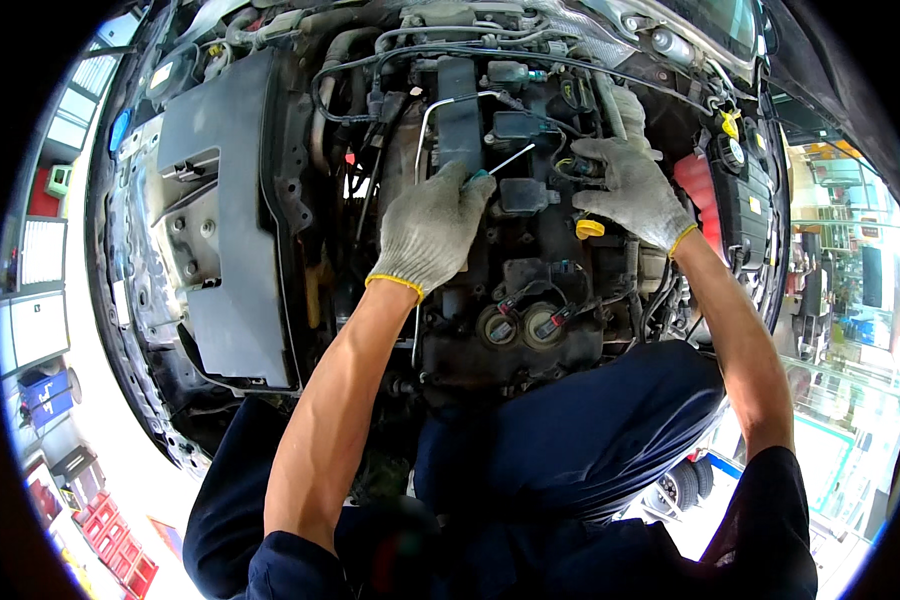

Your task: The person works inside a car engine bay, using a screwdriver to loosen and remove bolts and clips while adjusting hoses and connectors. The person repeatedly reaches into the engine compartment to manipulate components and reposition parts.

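Observation:
My left hand (430, 225), in a grey knit glove, is closed on a thin screwdriver (513, 158) with a teal handle, its shaft pointing up-right over the engine top (450, 310). My right hand (635, 195), also gloved, is at a black wired connector (570, 168) beside the engine's right edge, fingers curled round it, partly hiding what they grip. Between the hands is a black ignition coil (525, 195), with another coil (515, 125) above and a yellow cap (590, 229) just below my right fingers. Two round openings (543, 322) with coil plugs sit lower down.
Hoses and cables (390, 50) cross the back of the engine bay. A large grey cover (225, 130) lies left, a red reservoir (700, 200) right. My legs (560, 430) rest over the front edge. Red crates (115, 545) and tyres (680, 485) are on the floor.

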Demonstrator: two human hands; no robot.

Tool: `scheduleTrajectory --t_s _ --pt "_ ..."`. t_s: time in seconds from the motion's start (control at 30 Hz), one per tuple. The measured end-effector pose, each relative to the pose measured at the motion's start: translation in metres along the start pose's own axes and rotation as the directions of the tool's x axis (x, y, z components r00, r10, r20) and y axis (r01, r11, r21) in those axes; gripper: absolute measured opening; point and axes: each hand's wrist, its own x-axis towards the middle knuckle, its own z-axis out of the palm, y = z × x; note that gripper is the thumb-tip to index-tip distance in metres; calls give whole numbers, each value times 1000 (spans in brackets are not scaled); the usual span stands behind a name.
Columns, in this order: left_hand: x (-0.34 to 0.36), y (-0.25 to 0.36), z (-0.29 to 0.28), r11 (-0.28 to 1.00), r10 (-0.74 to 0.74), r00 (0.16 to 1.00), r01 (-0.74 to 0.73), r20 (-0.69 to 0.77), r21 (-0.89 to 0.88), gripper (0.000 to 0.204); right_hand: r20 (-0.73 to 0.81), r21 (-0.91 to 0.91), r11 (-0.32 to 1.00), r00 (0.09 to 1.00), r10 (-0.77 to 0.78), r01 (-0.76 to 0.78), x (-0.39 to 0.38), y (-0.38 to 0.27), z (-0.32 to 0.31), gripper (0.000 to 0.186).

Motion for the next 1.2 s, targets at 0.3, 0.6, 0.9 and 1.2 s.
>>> scheduleTrajectory --t_s 0.3,0.6,0.9,1.2 --pt "-3 12 0 999 -44 999 44 17 -25 41 -119 371 928 993 28 18 -1 44 25 59" --pt "-2 57 11 951 56 981 -109 -184 -288 26 -254 246 958 964 -84 148 -8 35 8 39" --pt "33 111 70 964 208 977 -213 -45 -162 39 -215 717 696 960 180 30 -13 35 18 45" --pt "63 72 40 955 238 970 -244 -52 -172 37 -12 651 756 995 96 -65 2 77 -38 40"
